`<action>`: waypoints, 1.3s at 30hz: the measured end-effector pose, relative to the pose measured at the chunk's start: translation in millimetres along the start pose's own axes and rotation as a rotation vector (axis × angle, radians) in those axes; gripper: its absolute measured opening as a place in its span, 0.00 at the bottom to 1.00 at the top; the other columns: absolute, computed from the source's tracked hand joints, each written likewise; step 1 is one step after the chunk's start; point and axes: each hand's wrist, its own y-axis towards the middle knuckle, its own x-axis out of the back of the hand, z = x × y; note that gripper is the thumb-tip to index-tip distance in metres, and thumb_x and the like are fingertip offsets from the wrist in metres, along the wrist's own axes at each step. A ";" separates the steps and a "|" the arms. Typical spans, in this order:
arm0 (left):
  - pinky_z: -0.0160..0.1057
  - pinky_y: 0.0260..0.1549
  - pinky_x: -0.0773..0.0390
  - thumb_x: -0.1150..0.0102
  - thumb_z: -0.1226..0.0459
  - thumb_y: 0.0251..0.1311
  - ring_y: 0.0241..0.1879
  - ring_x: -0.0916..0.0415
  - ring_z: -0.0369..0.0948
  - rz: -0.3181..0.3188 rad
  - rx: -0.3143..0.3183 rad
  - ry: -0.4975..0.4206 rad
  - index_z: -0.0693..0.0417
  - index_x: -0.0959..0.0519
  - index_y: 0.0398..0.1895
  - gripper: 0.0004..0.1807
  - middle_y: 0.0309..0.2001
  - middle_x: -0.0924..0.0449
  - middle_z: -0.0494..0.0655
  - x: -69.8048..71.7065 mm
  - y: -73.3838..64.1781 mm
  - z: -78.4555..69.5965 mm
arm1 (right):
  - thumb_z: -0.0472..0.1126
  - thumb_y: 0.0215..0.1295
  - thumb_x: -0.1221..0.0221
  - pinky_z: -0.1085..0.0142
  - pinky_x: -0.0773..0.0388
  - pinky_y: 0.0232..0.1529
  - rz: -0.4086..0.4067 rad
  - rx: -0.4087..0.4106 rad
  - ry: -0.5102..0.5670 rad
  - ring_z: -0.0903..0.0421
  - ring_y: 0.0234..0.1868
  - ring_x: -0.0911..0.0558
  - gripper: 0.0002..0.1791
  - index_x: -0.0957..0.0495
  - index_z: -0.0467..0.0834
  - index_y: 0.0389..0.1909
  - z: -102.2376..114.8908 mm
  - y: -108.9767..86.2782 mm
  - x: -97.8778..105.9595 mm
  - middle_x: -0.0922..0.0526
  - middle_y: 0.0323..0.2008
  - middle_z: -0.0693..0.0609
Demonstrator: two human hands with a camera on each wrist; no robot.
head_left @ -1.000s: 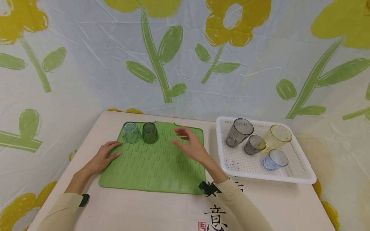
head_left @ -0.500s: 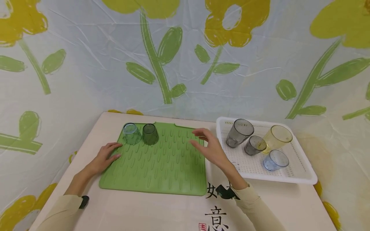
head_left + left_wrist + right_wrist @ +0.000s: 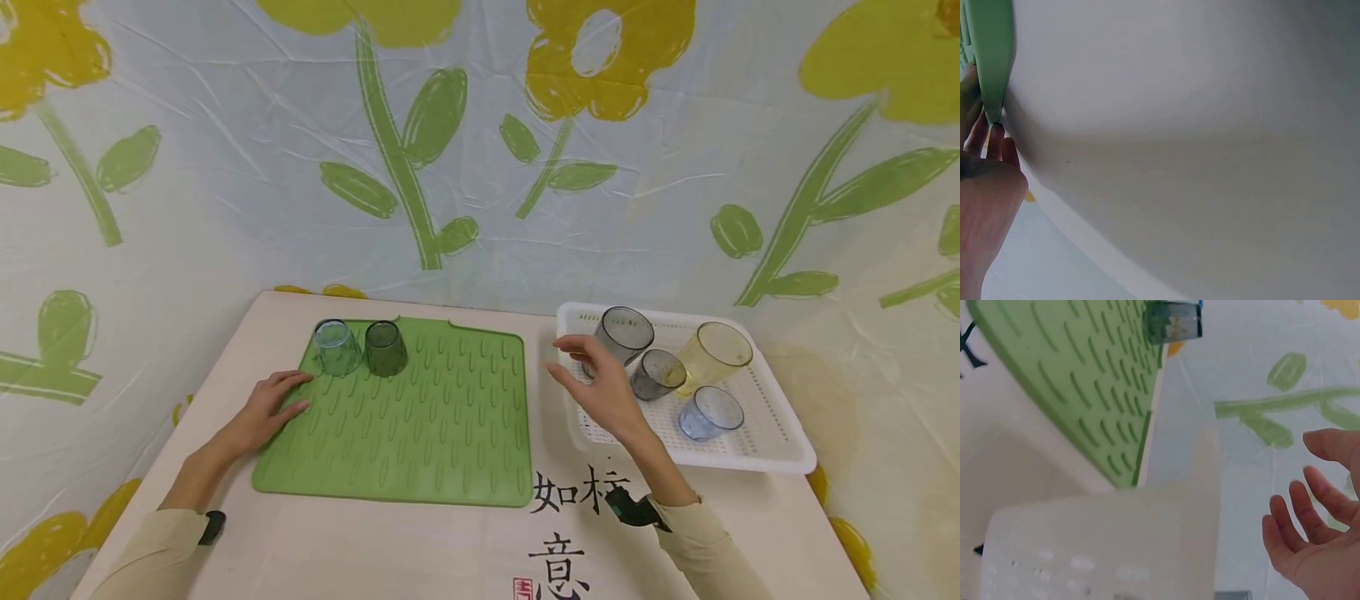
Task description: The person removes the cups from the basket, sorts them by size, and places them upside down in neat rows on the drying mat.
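My left hand [image 3: 264, 410] rests at the left edge of the green drying mat [image 3: 420, 433], fingertips on its border. The left wrist view shows several fingers right at the mat's edge. My right hand [image 3: 603, 383] hovers over the left rim of the white basket [image 3: 765, 458], fingers spread in a loose curve with nothing between them. It partly hides a tall grey glass [image 3: 628, 329]. Close by in the basket are a small grey glass [image 3: 657, 377], a yellow glass [image 3: 716, 358] and a light blue glass [image 3: 708, 414].
Two glasses stand upside down at the mat's back left: a light blue one [image 3: 337, 348] and a dark grey one [image 3: 386, 350]. The pale table [image 3: 360, 550] bears black lettering in front of the basket. A flower-printed cloth [image 3: 300, 125] hangs behind.
My right hand has moved rightward from over the mat to the basket's left side, still holding nothing. The left hand stays at the mat's edge.
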 end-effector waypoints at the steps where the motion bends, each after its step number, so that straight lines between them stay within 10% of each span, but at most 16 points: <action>1: 0.60 0.52 0.38 0.36 0.77 0.63 0.59 0.35 0.69 0.000 0.002 -0.006 0.73 0.27 0.62 0.24 0.60 0.30 0.74 0.2 0.0 0.3 | 0.39 0.68 0.31 0.58 0.26 0.63 -0.014 -0.001 -0.008 0.46 0.59 0.21 0.19 0.21 0.38 0.56 -2.2 -1.6 2.7 0.18 0.55 0.44; 10: 0.59 0.53 0.40 0.37 0.76 0.64 0.59 0.35 0.69 0.012 0.005 0.010 0.74 0.28 0.62 0.24 0.60 0.31 0.75 0.0 -0.4 0.4 | 0.34 0.65 0.30 0.71 0.29 0.61 -0.136 0.040 -0.101 0.42 0.56 0.21 0.18 0.20 0.36 0.55 -23.7 -17.3 28.9 0.17 0.52 0.43; 29: 0.65 0.53 0.39 0.37 0.76 0.65 0.61 0.37 0.71 0.010 0.019 -0.024 0.74 0.28 0.63 0.24 0.61 0.32 0.75 0.1 -0.2 -2.1 | 0.31 0.60 0.28 0.79 0.37 0.57 -0.321 -0.053 -0.268 0.73 0.53 0.30 0.21 0.20 0.33 0.54 -72.0 -54.6 83.2 0.19 0.52 0.40; 35: 0.65 0.54 0.39 0.37 0.76 0.64 0.60 0.37 0.70 0.006 0.015 -0.023 0.74 0.28 0.62 0.23 0.61 0.31 0.75 0.2 -0.2 -4.5 | 0.28 0.54 0.26 0.81 0.42 0.55 -0.364 -0.081 -0.340 0.48 0.53 0.26 0.24 0.21 0.31 0.53 -85.6 -67.3 98.0 0.21 0.51 0.37; 39: 0.65 0.54 0.40 0.37 0.77 0.64 0.61 0.37 0.70 0.010 0.017 -0.024 0.74 0.28 0.62 0.24 0.61 0.31 0.75 0.4 -0.1 -4.1 | 0.31 0.54 0.26 0.65 0.36 0.57 -0.360 -0.136 -0.390 0.37 0.54 0.27 0.27 0.22 0.30 0.54 -93.9 -74.3 107.8 0.23 0.52 0.33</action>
